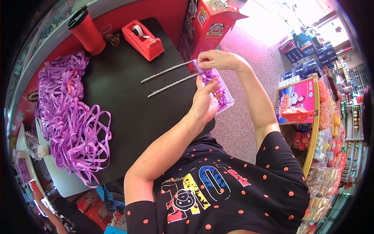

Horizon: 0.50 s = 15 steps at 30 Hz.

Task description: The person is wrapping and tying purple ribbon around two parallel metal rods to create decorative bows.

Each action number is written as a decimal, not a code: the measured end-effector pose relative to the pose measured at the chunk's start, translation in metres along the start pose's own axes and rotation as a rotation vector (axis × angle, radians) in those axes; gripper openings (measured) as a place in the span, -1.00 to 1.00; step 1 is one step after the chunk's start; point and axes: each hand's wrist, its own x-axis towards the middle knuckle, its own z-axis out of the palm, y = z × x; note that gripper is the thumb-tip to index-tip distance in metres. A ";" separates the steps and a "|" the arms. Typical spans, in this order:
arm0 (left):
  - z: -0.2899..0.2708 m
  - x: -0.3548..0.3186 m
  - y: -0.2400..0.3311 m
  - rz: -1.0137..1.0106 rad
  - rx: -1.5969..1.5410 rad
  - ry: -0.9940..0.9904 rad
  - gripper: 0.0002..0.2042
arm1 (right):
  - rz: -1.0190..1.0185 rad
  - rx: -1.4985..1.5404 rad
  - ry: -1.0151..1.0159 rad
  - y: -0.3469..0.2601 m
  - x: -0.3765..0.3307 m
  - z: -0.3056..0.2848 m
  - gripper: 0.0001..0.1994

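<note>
A black table (132, 121) carries a heap of purple ribbon (64, 105), a red tape dispenser (143, 41) and a red tumbler (87, 33); stocked shelves (352, 124) stand beyond the speckled floor (237, 91). The right hand's (218, 60) fingers pinch a purple strip (198, 67) at two metal rods (167, 72). The left hand's (205, 100) fingers are spread just below the strip, over a tray (228, 104); whether its thumb grips cannot be told.

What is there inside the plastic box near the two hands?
The box holds many small purple pieces. The left hand covers part of them, and the bottom is hidden under the pieces, so it cannot be seen.
</note>
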 end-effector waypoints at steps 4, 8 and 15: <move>0.001 0.000 0.001 -0.013 0.003 0.011 -0.09 | 0.005 0.009 0.009 -0.001 0.000 -0.001 -0.69; 0.002 0.000 0.000 -0.017 0.006 0.015 -0.09 | 0.029 -0.052 0.052 -0.004 -0.003 0.000 -0.70; 0.001 -0.001 0.002 -0.020 0.009 0.024 -0.08 | 0.052 -0.070 0.306 -0.012 -0.012 0.022 -0.67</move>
